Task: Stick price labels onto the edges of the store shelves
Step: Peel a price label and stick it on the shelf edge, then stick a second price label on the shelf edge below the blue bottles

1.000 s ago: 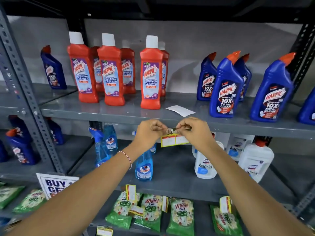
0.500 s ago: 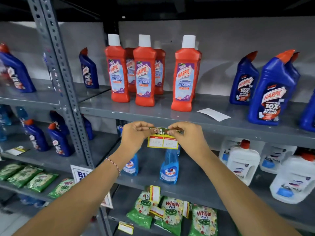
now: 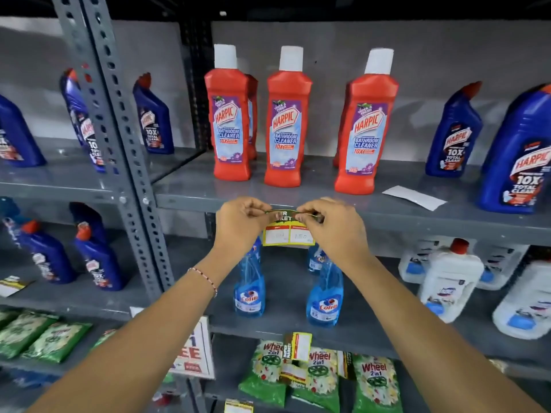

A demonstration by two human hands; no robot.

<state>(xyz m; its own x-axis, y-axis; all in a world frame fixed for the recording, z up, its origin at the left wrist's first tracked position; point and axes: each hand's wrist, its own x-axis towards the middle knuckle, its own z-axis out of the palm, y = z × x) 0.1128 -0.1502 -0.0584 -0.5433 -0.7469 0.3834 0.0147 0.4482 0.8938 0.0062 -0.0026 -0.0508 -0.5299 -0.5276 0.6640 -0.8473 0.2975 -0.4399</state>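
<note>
A yellow and green price label [image 3: 287, 232] with two white price boxes hangs against the front edge of the grey shelf [image 3: 417, 225], below the red Harpic bottles [image 3: 284, 129]. My left hand [image 3: 240, 225] pinches the label's top left corner. My right hand [image 3: 331, 226] pinches its top right corner. Both hands press the label's green top strip onto the shelf edge.
A white backing slip [image 3: 413, 196] lies on the shelf to the right. Blue Harpic bottles [image 3: 453, 135] stand right and left. Colin spray bottles [image 3: 323, 296] and white jugs [image 3: 450, 275] sit below. A perforated grey upright [image 3: 119, 144] rises at left. Another label [image 3: 298, 347] hangs on a lower shelf.
The view has shifted left and closer; my hands carried the label leftwards along the shelf edge and now hold it under the red bottles, raised slightly against the edge.
</note>
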